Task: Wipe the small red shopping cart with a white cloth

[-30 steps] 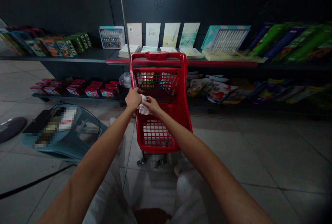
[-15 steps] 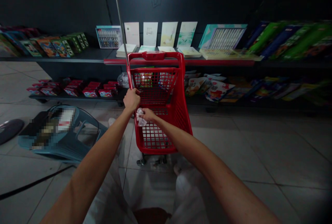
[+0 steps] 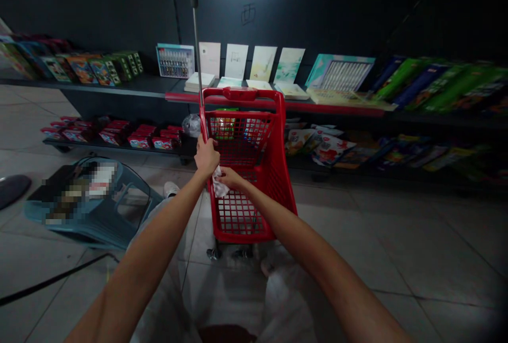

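Observation:
A red plastic shopping cart (image 3: 289, 184) stands on the floor in front of me, its handle at the far side by the shelf. My left hand (image 3: 207, 156) is closed around the left rim of the basket. Just below and to the right, my right hand (image 3: 231, 178) grips a crumpled white cloth or tissue (image 3: 220, 187) and presses it to the same left rim. A thin metal pole (image 3: 197, 49) with a dark grip rises from the cart's left side. The fingertips of both hands are partly hidden.
A blue-grey plastic stool (image 3: 85, 229) with blurred items on top stands at left. Behind the cart, a dark shelf (image 3: 153, 86) carries books, pen sets (image 3: 177, 61) and boxes; snack bags (image 3: 331, 147) lie lower. A black strap or cable (image 3: 59, 278) stretches across the lower left.
The view has shifted slightly, so the scene sits a little lower. My hands stay at the cart's left rim, the right hand with the cloth now closer beneath the left.

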Available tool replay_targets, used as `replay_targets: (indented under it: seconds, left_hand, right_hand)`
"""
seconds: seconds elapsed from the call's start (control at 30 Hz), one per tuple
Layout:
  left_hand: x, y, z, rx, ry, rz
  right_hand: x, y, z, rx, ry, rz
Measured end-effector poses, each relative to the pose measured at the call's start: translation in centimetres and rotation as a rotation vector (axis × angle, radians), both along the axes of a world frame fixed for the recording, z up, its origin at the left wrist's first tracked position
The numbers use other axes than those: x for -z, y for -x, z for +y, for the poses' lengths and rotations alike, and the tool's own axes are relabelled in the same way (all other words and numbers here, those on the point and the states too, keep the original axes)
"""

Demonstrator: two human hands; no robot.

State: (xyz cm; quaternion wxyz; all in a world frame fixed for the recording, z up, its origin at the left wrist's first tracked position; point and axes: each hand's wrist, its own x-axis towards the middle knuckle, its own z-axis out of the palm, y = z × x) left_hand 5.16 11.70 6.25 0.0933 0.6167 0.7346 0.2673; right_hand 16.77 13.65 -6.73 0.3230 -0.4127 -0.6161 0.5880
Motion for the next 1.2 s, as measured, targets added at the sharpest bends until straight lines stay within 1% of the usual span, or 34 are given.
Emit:
replay_targets:
  seconds: [0.1, 0.23, 0.3, 0.37, 0.43, 0.5, 0.6, 0.67, 0.7, 0.77, 0.83, 0.9, 0.97, 1.03, 1.1, 1.17, 1.2]
  left_hand:
    - [0.0, 0.1, -0.8, 0.014, -0.015, -0.027]
    - [0.1, 0.3, -1.5, 0.022, 0.029, -0.058]
    - [0.2, 0.4, -1.9, 0.023, 0.029, -0.066]
    - [0.1, 0.6, -2.2, 0.022, 0.029, -0.08]
    - [0.0, 0.8, -2.4, 0.02, 0.032, -0.096]
    - [-0.2, 1.0, -2.6, 0.018, 0.036, -0.113]
    - [-0.3, 1.4, -2.7, 0.015, 0.043, -0.131]
    - [-0.4, 1.5, -2.7, 0.011, 0.044, -0.135]
    - [-0.4, 1.6, -2.7, 0.011, 0.045, -0.135]
    - [-0.5, 1.7, -2.7, 0.016, 0.047, -0.135]
    - [-0.5, 1.7, -2.6, 0.025, 0.053, -0.134]
    - [-0.5, 1.7, -2.4, 0.028, 0.056, -0.13]
    - [-0.4, 1.8, -2.1, 0.026, 0.047, -0.117]
    - [-0.4, 1.9, -1.9, 0.027, 0.033, -0.097]
    - [-0.3, 2.1, -1.6, 0.033, 0.025, -0.081]
    - [-0.3, 2.1, -1.5, 0.041, 0.029, -0.077]
    - [-0.2, 2.1, -1.6, 0.046, 0.033, -0.081]
  right_hand:
    - [-0.4, -0.1, -0.9, -0.053, -0.131, -0.202]
    - [-2.0, -1.0, -2.3, -0.095, -0.253, -0.447]
    - [-3.0, -2.2, -3.0, -0.144, -0.279, -0.638]
    - [-4.2, -3.9, -3.8, -0.229, -0.323, -0.879]
    - [-5.5, -5.8, -4.5, -0.279, -0.424, -1.144]
    - [-6.9, -7.7, -5.3, -0.263, -0.564, -1.368]
    - [-9.0, -9.8, -6.8, -0.191, -0.742, -1.553]
    - [-10.0, -10.3, -8.1, -0.142, -0.773, -1.633]
    - [-10.3, -10.2, -8.9, -0.133, -0.756, -1.67]
    - [-10.3, -9.6, -10.6, -0.167, -0.656, -1.731]
    - [-9.9, -8.7, -12.3, -0.275, -0.52, -1.711]
    - [-9.5, -8.0, -13.7, -0.435, -0.366, -1.621]
    - [-9.6, -8.0, -14.5, -0.567, -0.234, -1.508]
    - [-10.3, -8.5, -14.7, -0.65, -0.125, -1.376]
    - [-11.5, -9.3, -14.4, -0.696, -0.016, -1.169]
    - [-12.6, -10.1, -14.3, -0.717, 0.06, -0.948]
    - [-13.0, -10.4, -14.3, -0.712, 0.068, -0.872]
